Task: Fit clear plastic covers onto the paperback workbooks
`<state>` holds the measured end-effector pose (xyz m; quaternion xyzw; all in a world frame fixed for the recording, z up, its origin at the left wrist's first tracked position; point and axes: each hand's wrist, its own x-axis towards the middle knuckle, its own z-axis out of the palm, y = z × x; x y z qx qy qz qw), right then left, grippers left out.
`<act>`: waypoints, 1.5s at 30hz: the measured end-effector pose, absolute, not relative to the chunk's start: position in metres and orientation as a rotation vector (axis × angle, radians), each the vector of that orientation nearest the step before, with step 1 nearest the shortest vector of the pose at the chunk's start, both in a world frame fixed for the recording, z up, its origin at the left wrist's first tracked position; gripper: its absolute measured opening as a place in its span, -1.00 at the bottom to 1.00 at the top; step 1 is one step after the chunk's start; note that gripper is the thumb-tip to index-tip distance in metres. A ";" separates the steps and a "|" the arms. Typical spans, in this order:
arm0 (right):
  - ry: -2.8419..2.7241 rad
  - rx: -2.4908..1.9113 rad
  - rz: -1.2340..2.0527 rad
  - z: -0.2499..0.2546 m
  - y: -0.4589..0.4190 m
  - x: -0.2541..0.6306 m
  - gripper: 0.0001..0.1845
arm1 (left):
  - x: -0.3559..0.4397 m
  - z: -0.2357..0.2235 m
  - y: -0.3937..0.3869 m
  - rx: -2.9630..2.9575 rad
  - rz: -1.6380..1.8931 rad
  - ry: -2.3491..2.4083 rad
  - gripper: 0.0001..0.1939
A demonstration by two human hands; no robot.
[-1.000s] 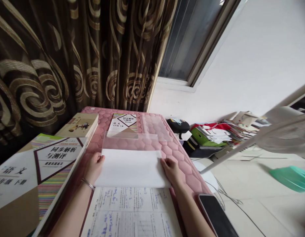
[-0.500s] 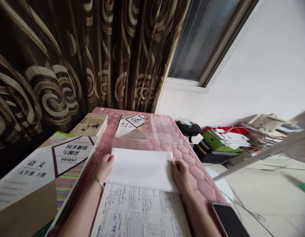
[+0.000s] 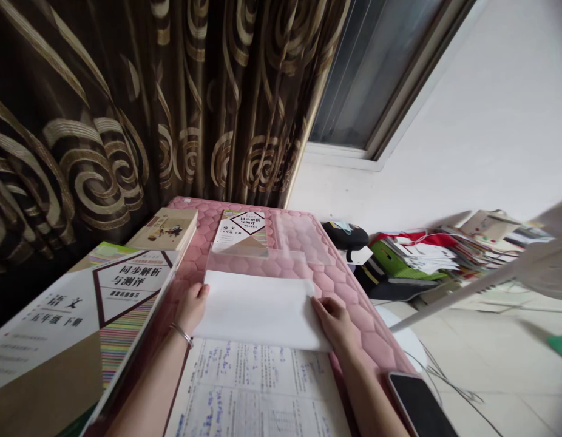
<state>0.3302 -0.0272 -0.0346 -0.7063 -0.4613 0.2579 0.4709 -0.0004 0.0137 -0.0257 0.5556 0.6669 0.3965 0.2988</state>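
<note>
A folded white sheet (image 3: 258, 309) lies across the top of an open workbook (image 3: 258, 394) with blue handwriting, on a pink quilted table (image 3: 354, 321). My left hand (image 3: 191, 306), a thin bracelet on its wrist, holds the sheet's left edge with curled fingers. My right hand (image 3: 335, 321) lies on the sheet's right edge, fingers pressed onto it. A clear plastic cover (image 3: 263, 262) sticks out from under the sheet's far side.
A large textbook (image 3: 76, 309) lies at the left, a smaller book (image 3: 165, 229) behind it, another booklet (image 3: 242, 230) at the table's far end. A black phone (image 3: 420, 403) rests at the right edge. Brown curtain behind; cluttered papers (image 3: 422, 255) on the floor at the right.
Between the two earlier frames the view swung, sliding everything on the table a little right. Since then my right hand has slid slightly down the sheet's right edge; my left hand has stayed put.
</note>
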 end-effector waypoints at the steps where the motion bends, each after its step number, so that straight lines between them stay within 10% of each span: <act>1: -1.125 -1.729 0.640 -0.035 -0.027 0.330 -0.48 | 0.000 -0.025 0.013 1.459 1.060 1.762 -0.69; 45: -1.132 -1.619 0.535 -0.061 -0.018 0.334 -0.50 | 0.000 -0.031 0.013 1.430 0.998 1.719 -0.69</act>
